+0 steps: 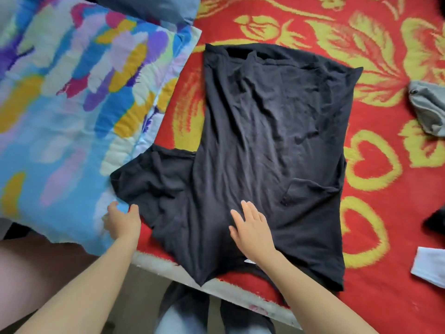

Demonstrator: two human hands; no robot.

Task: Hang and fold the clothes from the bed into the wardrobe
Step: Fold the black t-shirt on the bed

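A bed (361, 165) covered in a red blanket with yellow flowers fills the view. Left of and beyond the left grip, a quilt (72, 104) splashed with blue, yellow and purple lies over the bed.

A black T-shirt (265, 141), the garment being folded, lies flat on the blanket and stretches away from both grips. Its collar end is nearest the person and overhangs the bed's edge. One sleeve (154, 179) sticks out sideways between the two grips. The other sleeve lies folded onto the body, just right of the right grip.

Well to the right of the right grip are a crumpled grey garment (428, 109) and a small white cloth (428, 266). The wardrobe is not in view.

The left grip (122, 221) is at the loose sleeve's edge with the thumb touching the cloth. Blur hides whether it has closed on the fabric. The right grip (252, 232) rests on the shirt's middle with fingers straight and spread apart, holding nothing.

The step in hand appears to be folding this sleeve inward. To do it well, keep the right palm pressing as an anchor, take the sleeve by its hem, and carry it across to match the folded side. Then smooth the wrinkles outward.
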